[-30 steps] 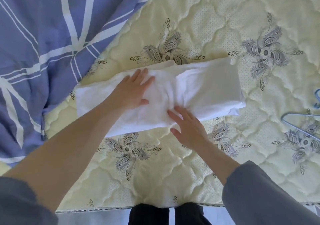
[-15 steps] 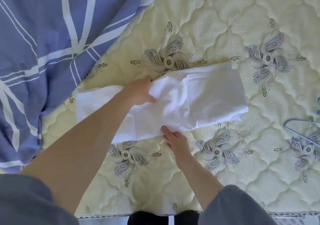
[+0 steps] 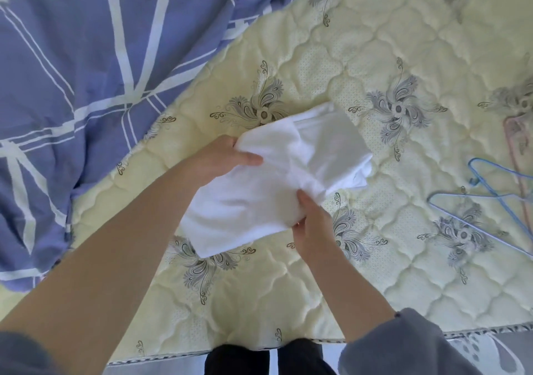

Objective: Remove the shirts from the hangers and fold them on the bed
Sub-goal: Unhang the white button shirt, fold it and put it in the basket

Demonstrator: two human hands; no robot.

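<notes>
Two bare forearms [image 3: 115,259] reach forward out of grey sleeves [image 3: 403,346] pushed up toward the elbows. The left hand [image 3: 222,158] is farther out, its thumb lying across the top of a white shirt [image 3: 326,144] and its fingers hidden under the edge. The right hand [image 3: 313,230] is nearer the body, thumb pointing away, gripping a bunched fold of the same cloth.

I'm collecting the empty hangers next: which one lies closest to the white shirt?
The blue hanger whose corner points toward the white shirt; the pink hanger lies farther right, by the frame edge.
</notes>
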